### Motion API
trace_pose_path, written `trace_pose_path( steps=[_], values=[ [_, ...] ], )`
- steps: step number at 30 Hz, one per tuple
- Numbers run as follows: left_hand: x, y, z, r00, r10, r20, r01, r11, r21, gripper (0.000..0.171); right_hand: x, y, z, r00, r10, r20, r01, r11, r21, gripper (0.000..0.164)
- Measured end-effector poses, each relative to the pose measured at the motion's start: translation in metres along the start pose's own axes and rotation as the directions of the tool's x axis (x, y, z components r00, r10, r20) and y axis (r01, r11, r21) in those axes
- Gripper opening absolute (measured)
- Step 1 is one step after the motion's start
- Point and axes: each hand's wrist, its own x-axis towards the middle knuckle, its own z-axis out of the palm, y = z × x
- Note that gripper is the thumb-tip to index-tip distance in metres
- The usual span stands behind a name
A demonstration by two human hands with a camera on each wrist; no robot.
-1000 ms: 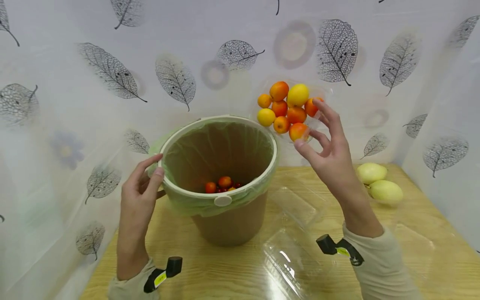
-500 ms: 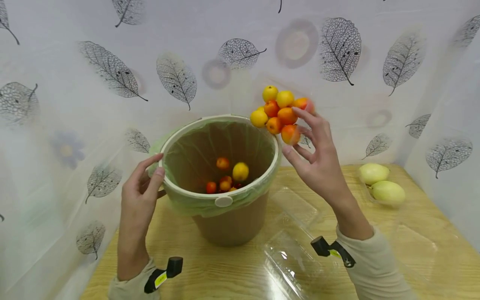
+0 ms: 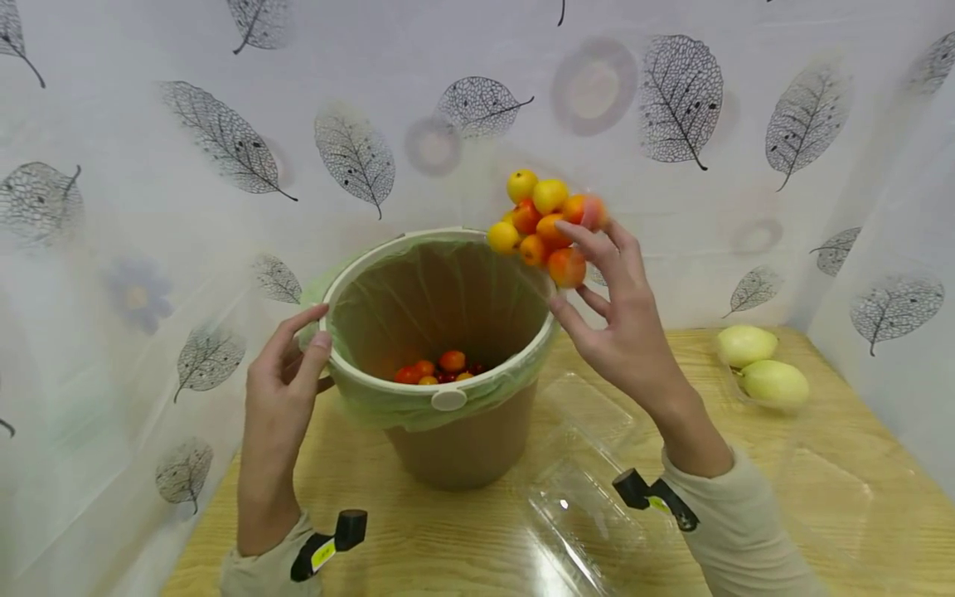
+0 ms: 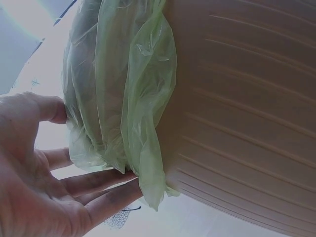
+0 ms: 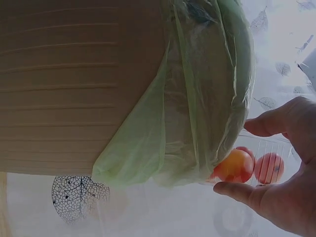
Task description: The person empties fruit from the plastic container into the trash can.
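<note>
A brown ribbed bin (image 3: 466,456) stands on the table, lined with a pale green bag (image 3: 395,410) folded over its white rim. My left hand (image 3: 279,398) pinches the rim at the left, thumb and fingers against the bag. In my right hand (image 3: 619,323) is a clear plastic fruit box (image 5: 277,148), tilted beside the bin's right rim. It carries several small yellow and orange-red fruits (image 3: 548,228), some overlapping the rim in the head view. Inside the bin lie several red and orange fruits (image 3: 452,361); the near wall hides part of them.
Clear plastic boxes (image 3: 570,510) lie on the wooden table (image 3: 403,539) right of the bin, with another clear piece (image 3: 828,489) farther right. Two pale yellow-green fruits (image 3: 776,381) sit at the back right. A leaf-printed curtain (image 3: 477,50) encloses the table.
My right hand has moved left with the fruit box, towards the bin. Some fruits have dropped into the bin, where the heap now shows more. My left hand stays on the rim.
</note>
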Motion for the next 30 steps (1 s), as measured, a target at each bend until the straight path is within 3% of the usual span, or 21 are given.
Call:
trace_pose_path(
  steps=[7, 20, 30],
  values=[
    [0.0006, 0.0005, 0.0003, 1.0, -0.007, 0.004, 0.007, 1.0, -0.013, 0.037, 0.0007, -0.0001, 0.0043, 0.998, -0.059, 0.01, 0.059, 0.994, -0.09, 0.07],
    [0.0008, 0.0006, -0.0008, 1.0, -0.009, 0.004, 0.009, 1.0, -0.011, 0.037, -0.0004, 0.001, 0.0078, 0.998, -0.065, 0.019, 0.067, 0.99, -0.127, 0.069],
    [-0.0001, 0.0004, -0.0003, 1.0, -0.003, 0.004, 0.003, 1.0, 0.001, 0.037, -0.002, -0.0006, 0.0097, 0.992, -0.121, 0.022, 0.122, 0.983, -0.137, 0.066]
  ],
)
